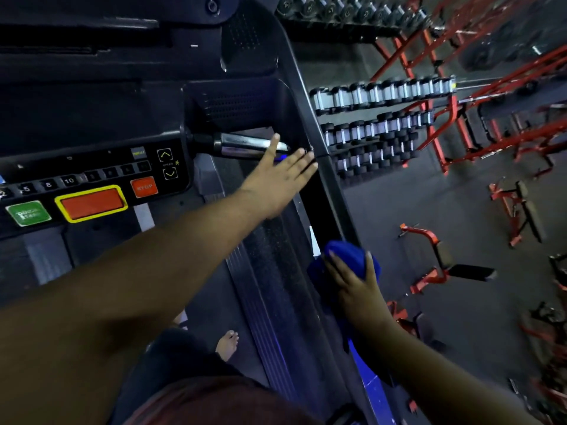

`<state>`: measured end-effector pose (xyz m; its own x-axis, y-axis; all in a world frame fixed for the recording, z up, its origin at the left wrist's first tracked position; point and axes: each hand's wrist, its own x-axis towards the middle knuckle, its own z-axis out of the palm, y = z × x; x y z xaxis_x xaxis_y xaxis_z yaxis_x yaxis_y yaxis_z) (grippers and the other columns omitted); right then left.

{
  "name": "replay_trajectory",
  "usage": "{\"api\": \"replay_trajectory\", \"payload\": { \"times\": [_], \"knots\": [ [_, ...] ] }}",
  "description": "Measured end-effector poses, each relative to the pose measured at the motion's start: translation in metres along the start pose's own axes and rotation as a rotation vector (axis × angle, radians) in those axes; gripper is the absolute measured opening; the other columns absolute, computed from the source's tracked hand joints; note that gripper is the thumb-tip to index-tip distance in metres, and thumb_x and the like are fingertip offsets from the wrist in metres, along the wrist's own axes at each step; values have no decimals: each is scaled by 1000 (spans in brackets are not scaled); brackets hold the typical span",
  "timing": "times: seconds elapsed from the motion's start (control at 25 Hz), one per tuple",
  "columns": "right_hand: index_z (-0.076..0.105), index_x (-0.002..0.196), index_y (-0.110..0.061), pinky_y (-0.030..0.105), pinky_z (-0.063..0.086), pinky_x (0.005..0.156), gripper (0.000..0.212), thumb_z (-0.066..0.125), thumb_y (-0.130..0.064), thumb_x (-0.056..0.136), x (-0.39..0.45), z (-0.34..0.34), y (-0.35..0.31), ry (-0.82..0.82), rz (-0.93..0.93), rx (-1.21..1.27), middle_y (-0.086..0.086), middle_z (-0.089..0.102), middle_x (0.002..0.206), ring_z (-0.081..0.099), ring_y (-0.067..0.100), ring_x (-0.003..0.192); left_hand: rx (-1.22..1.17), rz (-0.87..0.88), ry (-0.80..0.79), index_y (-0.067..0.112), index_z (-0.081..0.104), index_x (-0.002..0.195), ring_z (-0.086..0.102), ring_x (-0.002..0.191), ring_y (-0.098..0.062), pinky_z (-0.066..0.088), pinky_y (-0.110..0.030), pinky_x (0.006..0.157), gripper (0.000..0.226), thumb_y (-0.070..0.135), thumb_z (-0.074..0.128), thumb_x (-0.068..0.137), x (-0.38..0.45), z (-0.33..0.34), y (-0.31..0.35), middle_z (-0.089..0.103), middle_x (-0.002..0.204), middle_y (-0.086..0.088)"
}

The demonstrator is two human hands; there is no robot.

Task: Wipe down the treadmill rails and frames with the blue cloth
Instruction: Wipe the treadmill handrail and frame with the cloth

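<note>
Right hand (356,283), lower right of centre: fingers curled over blue cloth (346,259), pressing it on treadmill's right side rail (325,216). Left hand (276,182), centre: flat, fingers straight, holding nothing, near chrome grip bar (245,145). Wiping mid-rail; upper rail, console frame (260,96) likely left.

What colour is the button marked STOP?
Red-orange STOP button, seen in the head view.

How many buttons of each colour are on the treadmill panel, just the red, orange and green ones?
Green button: 1
Orange button with the yellow rim: 1
Red STOP button: 1
Total: 3
</note>
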<state>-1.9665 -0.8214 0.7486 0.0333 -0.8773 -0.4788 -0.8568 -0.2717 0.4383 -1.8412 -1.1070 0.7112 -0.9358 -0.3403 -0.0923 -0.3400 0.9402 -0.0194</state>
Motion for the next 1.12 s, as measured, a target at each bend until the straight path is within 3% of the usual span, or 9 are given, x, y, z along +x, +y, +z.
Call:
{"api": "replay_trajectory", "payload": {
  "times": [0.08,0.16,0.32,0.44,0.6,0.76,0.92,1.04,1.12],
  "knots": [
    [78,103,-15,81,21,102,35,79,-26,70,-13,6,6,-52,-41,30,7,44,154,25,27,147,-47,15,-29,13,-12,157,-4,154,-24,-9,-75,110,100,23,62,89,-2,-2,23,-13,166,-11],
    [72,119,-16,82,22,99,43,74,-24,76,24,0,17,18,20,70,7,33,160,19,26,151,-85,-21,-48,13,-12,157,-6,154,-24,-3,-75,111,98,23,60,91,0,-5,36,-17,165,-11],
    [40,150,-27,81,16,103,65,61,-27,89,77,-10,23,123,205,173,0,5,167,-4,27,154,-143,-73,-37,16,-10,158,-9,154,-21,-1,-75,111,88,29,52,96,-5,-4,47,-18,165,-7],
    [16,156,-39,69,28,109,90,68,-31,84,6,15,1,127,402,419,-2,-13,167,-6,31,154,-139,-52,-27,19,-13,157,-9,154,-23,-5,-76,110,95,26,59,94,-17,0,72,-20,165,-7],
    [3,156,-43,65,39,105,120,83,-23,68,-109,57,-37,5,440,455,4,-14,166,5,38,152,-99,7,-69,23,-17,156,-12,153,-24,-5,-77,109,102,20,62,91,-38,-2,115,-24,164,-8],
    [18,155,-38,71,33,105,89,69,-32,83,-64,46,-18,121,354,355,1,-14,166,-3,37,153,-94,-59,-83,26,-13,157,-11,154,-23,-6,-78,109,96,23,60,94,-50,-2,142,-23,164,-5],
    [20,157,-23,78,19,106,71,52,-31,95,-10,20,-19,37,303,69,4,-18,165,-20,36,150,-183,-185,-94,25,-5,158,-5,154,-20,0,-76,111,87,27,55,96,-55,-8,157,-15,166,-4],
    [31,154,-13,77,12,109,61,47,-27,97,-75,55,-42,59,171,-58,10,5,167,-3,31,153,-208,-171,-102,25,-7,158,-5,154,-19,-1,-76,111,91,30,58,94,-62,-11,179,-15,167,-3],
    [51,143,-13,75,21,107,57,63,-26,89,-141,88,-57,135,146,21,8,27,163,13,28,150,-213,-134,-107,26,-9,157,-6,154,-20,-3,-76,111,95,30,60,92,-71,-9,200,-16,166,-3]
  ]
}}
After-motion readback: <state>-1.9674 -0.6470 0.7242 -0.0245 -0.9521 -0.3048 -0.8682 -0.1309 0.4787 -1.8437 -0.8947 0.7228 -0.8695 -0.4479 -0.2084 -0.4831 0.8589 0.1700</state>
